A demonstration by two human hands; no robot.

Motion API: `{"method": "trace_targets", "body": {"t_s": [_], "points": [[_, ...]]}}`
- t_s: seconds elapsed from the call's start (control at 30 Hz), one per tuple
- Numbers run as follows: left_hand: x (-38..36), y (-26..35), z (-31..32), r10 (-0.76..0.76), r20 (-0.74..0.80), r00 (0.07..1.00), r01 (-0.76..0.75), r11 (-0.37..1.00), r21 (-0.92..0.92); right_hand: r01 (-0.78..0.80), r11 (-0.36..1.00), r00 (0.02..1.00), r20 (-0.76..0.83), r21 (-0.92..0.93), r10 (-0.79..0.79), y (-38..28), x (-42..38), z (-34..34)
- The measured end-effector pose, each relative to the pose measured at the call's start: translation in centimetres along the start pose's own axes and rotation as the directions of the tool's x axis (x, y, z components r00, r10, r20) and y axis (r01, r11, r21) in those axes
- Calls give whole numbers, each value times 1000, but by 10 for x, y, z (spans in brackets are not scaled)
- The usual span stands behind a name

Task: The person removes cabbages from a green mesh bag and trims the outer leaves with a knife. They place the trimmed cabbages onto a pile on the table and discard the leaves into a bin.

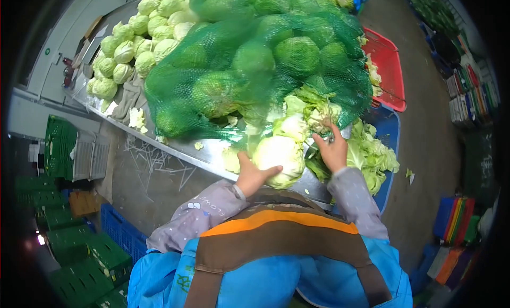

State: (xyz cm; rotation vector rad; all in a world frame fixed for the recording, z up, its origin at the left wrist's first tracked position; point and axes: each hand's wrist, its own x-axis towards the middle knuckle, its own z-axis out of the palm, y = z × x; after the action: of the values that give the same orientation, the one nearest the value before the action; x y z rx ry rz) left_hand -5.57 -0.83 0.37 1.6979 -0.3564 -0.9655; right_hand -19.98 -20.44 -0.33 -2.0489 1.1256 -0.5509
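Observation:
A pale, trimmed cabbage (280,158) rests at the near edge of the metal table (210,158). My left hand (256,175) grips its left side, the thumb lying across the front and the other fingers partly hidden. To the right of the cabbage, my right hand (333,151) is raised with curled fingers beside loose leaves (324,116); a thin thing shows near the fingertips, too small to name. Beyond both hands, a green mesh sack (223,69) full of green cabbages lies across the table, its near side open around leaves and cabbage pieces.
Trimmed cabbages (125,52) are piled at the table's back left, near a grey cloth (130,98). On the right stand a red bin (390,69) and a blue bin (393,140) with discarded leaves (372,154). Green crates (79,255) and a blue crate (121,231) stand lower left.

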Motion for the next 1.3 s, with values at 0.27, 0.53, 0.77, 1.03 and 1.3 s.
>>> {"method": "trace_targets", "body": {"t_s": [0.27, 0.53, 0.77, 1.03, 1.3], "points": [[10, 86, -7, 289, 311, 905, -414, 441, 796, -38, 971, 902, 427, 235, -68, -37, -16, -15], [16, 66, 45, 418, 247, 874, -480, 668, 569, 31, 996, 974, 227, -85, -11, -43, -66, -39], [19, 84, 43, 210, 327, 921, -373, 714, 592, 46, 981, 977, 213, -189, -5, -35, -70, -16], [10, 65, 46, 353, 262, 898, -437, 664, 606, -648, 640, 762, 360, 413, 538, -21, -33, -4], [7, 23, -1, 363, 343, 867, -440, 879, 183, -163, 937, 969, 131, -310, 212, -4, -26, 22]]}}
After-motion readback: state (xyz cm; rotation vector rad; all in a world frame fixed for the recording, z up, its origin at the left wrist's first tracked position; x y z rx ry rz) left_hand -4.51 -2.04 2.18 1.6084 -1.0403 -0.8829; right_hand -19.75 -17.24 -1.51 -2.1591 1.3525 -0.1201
